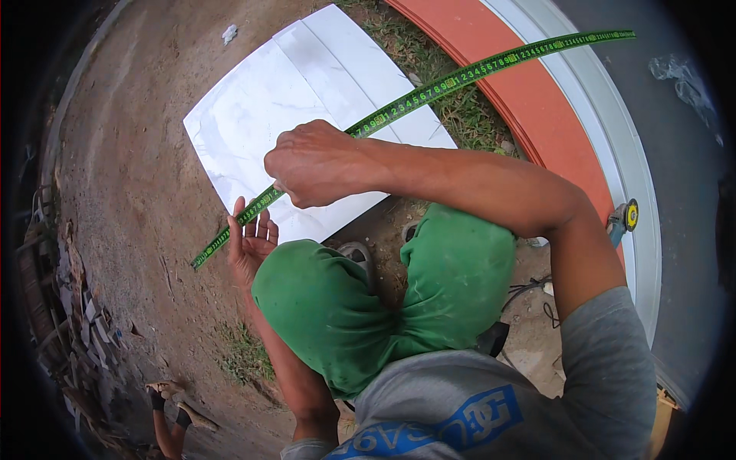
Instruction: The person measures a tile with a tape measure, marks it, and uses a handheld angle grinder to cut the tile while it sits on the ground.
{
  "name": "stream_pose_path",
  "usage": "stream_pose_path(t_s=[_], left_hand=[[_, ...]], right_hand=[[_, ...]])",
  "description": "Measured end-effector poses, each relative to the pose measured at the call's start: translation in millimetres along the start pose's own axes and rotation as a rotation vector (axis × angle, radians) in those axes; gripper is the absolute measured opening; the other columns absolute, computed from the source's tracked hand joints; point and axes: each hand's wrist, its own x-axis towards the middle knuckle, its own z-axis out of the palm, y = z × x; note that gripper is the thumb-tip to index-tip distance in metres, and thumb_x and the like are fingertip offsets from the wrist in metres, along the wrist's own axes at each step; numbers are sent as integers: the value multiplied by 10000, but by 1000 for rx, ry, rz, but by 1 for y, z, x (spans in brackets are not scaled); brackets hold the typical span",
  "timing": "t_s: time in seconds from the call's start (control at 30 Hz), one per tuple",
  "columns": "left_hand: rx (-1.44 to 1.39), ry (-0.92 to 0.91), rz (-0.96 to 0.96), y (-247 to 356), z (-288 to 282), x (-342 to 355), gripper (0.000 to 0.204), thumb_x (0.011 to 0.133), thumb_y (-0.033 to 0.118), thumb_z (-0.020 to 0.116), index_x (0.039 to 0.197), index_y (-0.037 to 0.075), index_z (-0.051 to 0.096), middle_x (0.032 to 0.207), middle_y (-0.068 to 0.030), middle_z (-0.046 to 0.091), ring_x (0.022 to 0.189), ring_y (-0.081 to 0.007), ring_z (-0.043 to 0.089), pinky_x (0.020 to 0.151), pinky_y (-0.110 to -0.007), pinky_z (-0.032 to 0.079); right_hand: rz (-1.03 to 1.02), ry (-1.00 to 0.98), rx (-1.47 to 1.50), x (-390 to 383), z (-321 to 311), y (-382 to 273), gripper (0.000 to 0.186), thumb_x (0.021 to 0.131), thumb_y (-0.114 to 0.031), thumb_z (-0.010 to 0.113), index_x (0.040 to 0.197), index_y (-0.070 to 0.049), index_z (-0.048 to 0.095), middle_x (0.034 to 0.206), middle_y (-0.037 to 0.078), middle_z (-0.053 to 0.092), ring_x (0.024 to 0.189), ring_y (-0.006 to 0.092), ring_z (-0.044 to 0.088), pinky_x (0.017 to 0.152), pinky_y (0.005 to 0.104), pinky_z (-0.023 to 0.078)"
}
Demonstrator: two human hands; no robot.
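Note:
A long green tape measure (487,68) runs diagonally over a white, marbled sheet (241,130), extending past both sides of it. My right hand (318,163) is closed on the tape above the sheet. Lower left, my left hand (253,245) has its fingers extended and apart at the tape, touching it near the sheet's corner; part of it is hidden behind my green-clad knee (303,287). My two bent knees are just below the sheet.
A power tool (622,221) with a yellow disc lies at right beside curved orange and white edges (506,31), a cable (521,291) near it. Grass (468,115) borders the sheet. Another person's legs (170,429) show lower left, near piled debris (88,322).

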Motion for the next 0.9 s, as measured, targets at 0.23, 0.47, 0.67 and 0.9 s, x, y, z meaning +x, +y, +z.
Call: stream_pose_path(t_s=[0.23,0.47,0.67,0.9], left_hand=[[-11,192,12,-28,-46,16,320,1046,283,785,1232,36,701,1144,-78,742,957,-119,731,781,-234,629],[22,55,76,2,-33,25,345,1104,320,699,1269,17,685,1163,-112,758,984,-135,744,814,-233,630],[268,-233,98,24,65,36,320,1140,297,634,1298,20,662,1246,-155,765,1067,-176,765,879,-267,621],[259,-283,349,50,98,56,188,1114,229,680,1181,60,728,1088,-73,799,1051,-164,773,841,-263,584]], right_hand=[[141,-386,178,1,13,28,304,999,-212,686,887,64,741,762,257,700,732,427,664,751,540,516],[210,-308,163,-12,-16,17,285,1000,-210,675,913,46,764,726,247,693,695,425,658,724,531,515],[149,163,-161,7,-56,-10,254,1008,-215,656,911,-3,758,729,213,712,773,427,726,757,534,570],[165,284,-123,-19,-76,-21,186,949,-140,643,895,5,746,756,225,721,775,434,727,750,546,567]])
